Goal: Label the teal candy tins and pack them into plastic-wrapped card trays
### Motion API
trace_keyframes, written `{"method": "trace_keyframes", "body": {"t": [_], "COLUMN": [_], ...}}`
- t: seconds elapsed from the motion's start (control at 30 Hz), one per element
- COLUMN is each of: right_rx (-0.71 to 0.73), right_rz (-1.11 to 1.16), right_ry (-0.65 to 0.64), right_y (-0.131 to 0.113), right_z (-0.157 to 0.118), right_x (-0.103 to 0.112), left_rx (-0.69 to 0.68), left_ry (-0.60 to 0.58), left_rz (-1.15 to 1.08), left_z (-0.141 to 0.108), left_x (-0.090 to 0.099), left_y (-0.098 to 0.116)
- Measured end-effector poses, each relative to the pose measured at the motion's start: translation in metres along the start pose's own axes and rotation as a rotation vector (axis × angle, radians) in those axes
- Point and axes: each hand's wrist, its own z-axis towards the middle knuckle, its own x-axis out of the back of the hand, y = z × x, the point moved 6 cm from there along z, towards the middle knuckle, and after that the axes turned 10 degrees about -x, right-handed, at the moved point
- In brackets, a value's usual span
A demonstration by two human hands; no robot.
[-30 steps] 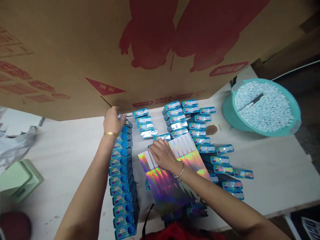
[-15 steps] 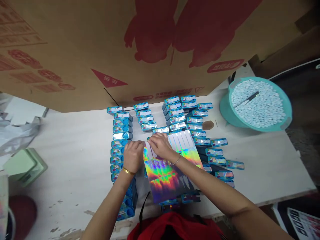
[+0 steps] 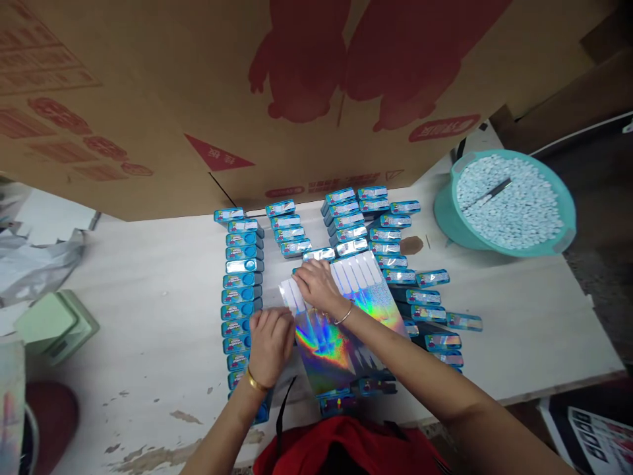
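Note:
A shiny holographic sheet (image 3: 326,349) with white strips along its far edge lies over some blue tins. My right hand (image 3: 318,285) rests on its upper left part, fingers bent and pressed on the sheet. Close to the sheet's left edge, my left hand (image 3: 271,343) is closed in a pinch; what its fingertips hold is too small to make out. To its left runs a column of blue tins (image 3: 242,280), and more tins (image 3: 346,221) stand in rows beyond and to the right of the sheet.
A turquoise basin (image 3: 452,214) of small pale pieces, with tweezers (image 3: 497,190) on top, stands at right. The big cardboard box (image 3: 163,132) closes off the back. A pale green device (image 3: 62,323) and crumpled plastic (image 3: 44,264) are at left.
My left hand has moved down along the sheet's left edge, away from its top corner. My right hand has stayed nearly in place on the sheet.

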Motion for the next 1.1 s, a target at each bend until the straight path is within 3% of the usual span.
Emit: {"method": "trace_keyframes", "body": {"t": [0.07,0.2,0.33,0.5,0.6,0.77,0.9,1.1], "right_rx": [0.017,0.060,-0.039,-0.179,-0.185,-0.202,-0.181,-0.142], "right_rz": [0.090,0.463,0.713,0.687,0.449,0.084,-0.068,-0.157], "right_ry": [0.046,0.146,0.058,0.091,0.132,0.134,0.117,0.095], "right_y": [0.000,-0.017,-0.044,-0.054,-0.054,-0.056,-0.058,-0.058], "right_z": [-0.002,-0.006,0.004,0.036,0.060,0.096,0.108,0.112], "right_x": [0.005,0.028,0.027,0.011,0.008,0.003,-0.006,-0.016], "left_rx": [0.194,0.676,0.839,0.882,0.821,0.749,0.789,0.817], "left_ry": [0.169,0.600,0.762,0.720,0.689,0.610,0.497,0.378], "left_rz": [-0.176,-0.617,-0.844,-0.821,-0.723,-0.377,-0.226,-0.077], "left_z": [-0.001,0.003,0.020,0.034,0.046,0.069,0.078,0.080], "left_x": [0.018,0.037,0.033,0.025,0.022,0.021,0.018,0.011], "left_y": [-0.006,-0.047,-0.082,-0.118,-0.145,-0.184,-0.194,-0.191]}}
